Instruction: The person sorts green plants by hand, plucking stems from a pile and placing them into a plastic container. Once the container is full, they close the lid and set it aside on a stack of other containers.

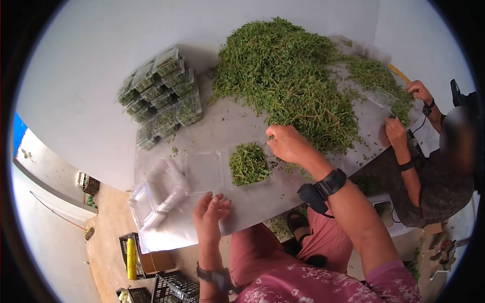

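Observation:
On the metal-looking tabletop (217,126) a clear plastic clamshell box (204,169) lies with its lid folded out to the left. Its right half holds a bed of leafy green stems (249,164). My right hand (292,144) is closed in a pinch at the box's upper right edge; what its fingertips hold, if anything, is too small to name. In front of the box lid, my left hand (209,214) hovers near the table's front edge, fingers loosely bent and apart, with nothing in it. A large heap of green stems (283,70) rises behind the box.
Filled clear boxes (161,96) are stacked at the back left. Nested empty boxes (156,192) lie at the left front corner. A co-worker's hands (396,132) are at the right by more greens and a clear box. Black crates (174,288) stand on the floor.

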The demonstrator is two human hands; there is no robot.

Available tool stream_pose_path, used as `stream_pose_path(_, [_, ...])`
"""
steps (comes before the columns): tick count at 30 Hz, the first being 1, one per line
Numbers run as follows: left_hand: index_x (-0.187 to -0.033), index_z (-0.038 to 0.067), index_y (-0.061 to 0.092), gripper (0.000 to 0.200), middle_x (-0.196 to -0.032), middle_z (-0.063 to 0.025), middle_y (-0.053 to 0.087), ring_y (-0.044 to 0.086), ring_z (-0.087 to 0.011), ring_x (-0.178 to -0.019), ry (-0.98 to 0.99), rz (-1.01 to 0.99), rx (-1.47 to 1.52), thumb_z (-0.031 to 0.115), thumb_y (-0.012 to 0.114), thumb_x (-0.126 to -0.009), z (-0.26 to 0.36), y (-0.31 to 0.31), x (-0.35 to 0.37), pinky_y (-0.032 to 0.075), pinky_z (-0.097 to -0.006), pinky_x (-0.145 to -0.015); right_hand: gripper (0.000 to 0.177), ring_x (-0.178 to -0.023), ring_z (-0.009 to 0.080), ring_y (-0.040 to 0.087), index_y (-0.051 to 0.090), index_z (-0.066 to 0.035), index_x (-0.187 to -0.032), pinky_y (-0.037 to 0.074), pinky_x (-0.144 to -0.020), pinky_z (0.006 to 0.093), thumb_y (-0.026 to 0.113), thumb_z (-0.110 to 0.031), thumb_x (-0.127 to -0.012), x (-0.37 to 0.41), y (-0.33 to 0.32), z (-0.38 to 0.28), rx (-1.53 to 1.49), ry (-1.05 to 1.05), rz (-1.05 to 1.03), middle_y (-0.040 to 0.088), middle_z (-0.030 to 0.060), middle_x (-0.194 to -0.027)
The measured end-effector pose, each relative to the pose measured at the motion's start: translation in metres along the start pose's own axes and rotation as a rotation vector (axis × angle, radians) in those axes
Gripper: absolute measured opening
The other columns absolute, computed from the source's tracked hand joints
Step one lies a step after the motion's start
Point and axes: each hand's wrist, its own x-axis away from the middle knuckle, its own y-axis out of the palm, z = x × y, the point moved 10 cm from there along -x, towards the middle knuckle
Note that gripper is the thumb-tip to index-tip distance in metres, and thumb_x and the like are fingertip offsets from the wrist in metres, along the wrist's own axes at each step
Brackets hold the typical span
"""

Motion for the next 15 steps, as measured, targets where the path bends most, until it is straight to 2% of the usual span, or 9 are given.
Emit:
stream_pose_path(3, [-0.136, -0.005, 0.035, 0.051, -0.115, -0.0181, 0.057, 0.065, -0.0265, -0.093, -0.073, -0.022, 0.231, 0.018, 0.057, -0.095, -0.006, 0.004, -0.01, 0.053, -0.032, -0.071, 0.032, -0.086, 0.0363, 0.067, 0.058, 0.005, -0.116, 0.052, -0.076, 0.0414, 0.056, -0.012, -0.089, -0.004, 0.007, 0.004, 0.048, 0.04, -0.073, 0.067, 0.0233, -0.097])
stream_pose_path(6, [-0.138, -0.001, 0.034, 0.052, -0.119, -0.0169, 0.055, 0.062, -0.025, -0.098, -0.063, -0.002, 0.314, 0.018, 0.057, -0.095, -0.004, 0.006, -0.015, 0.051, -0.0313, -0.074, 0.035, -0.087, 0.0333, 0.067, 0.055, 0.008, -0.119, 0.052, -0.077, 0.0404, 0.053, -0.01, -0.09, -0.008, 0.015, 0.009, 0.049, 0.068, -0.156, 0.065, 0.0257, -0.103])
stream_pose_path(9, [-0.131, 0.003, 0.041, 0.041, -0.115, -0.0151, 0.058, 0.063, -0.027, -0.093, -0.037, 0.041, 0.359, 0.016, 0.056, -0.095, -0.009, 0.001, -0.023, 0.052, -0.0323, -0.066, 0.04, -0.088, 0.0305, 0.068, 0.05, 0.011, -0.125, 0.053, -0.076, 0.0396, 0.049, -0.008, -0.09, -0.007, 0.03, 0.019, -0.143, 0.187, -0.298, 0.063, 0.0266, -0.109])
stream_pose_path(11, [-0.131, 0.005, 0.042, 0.04, -0.115, -0.0135, 0.059, 0.063, -0.0253, -0.093, -0.025, 0.061, 0.357, 0.015, 0.056, -0.094, -0.01, 0.0, -0.025, 0.051, -0.0318, -0.067, 0.043, -0.088, 0.0291, 0.068, 0.046, 0.012, -0.129, 0.054, -0.074, 0.0393, 0.047, -0.006, -0.09, -0.009, 0.046, 0.032, -0.345, 0.27, -0.358, 0.062, 0.0258, -0.112])
stream_pose_path(15, [-0.129, 0.005, 0.046, 0.038, -0.115, -0.012, 0.059, 0.061, -0.022, -0.097, 0.033, 0.083, 0.285, 0.014, 0.057, -0.094, -0.003, 0.007, -0.02, 0.049, -0.0309, -0.072, 0.047, -0.088, 0.0287, 0.068, 0.041, 0.011, -0.134, 0.053, -0.07, 0.0376, 0.045, -0.008, -0.092, -0.003, 0.046, 0.03, -0.445, 0.319, -0.367, 0.06, 0.0228, -0.115])
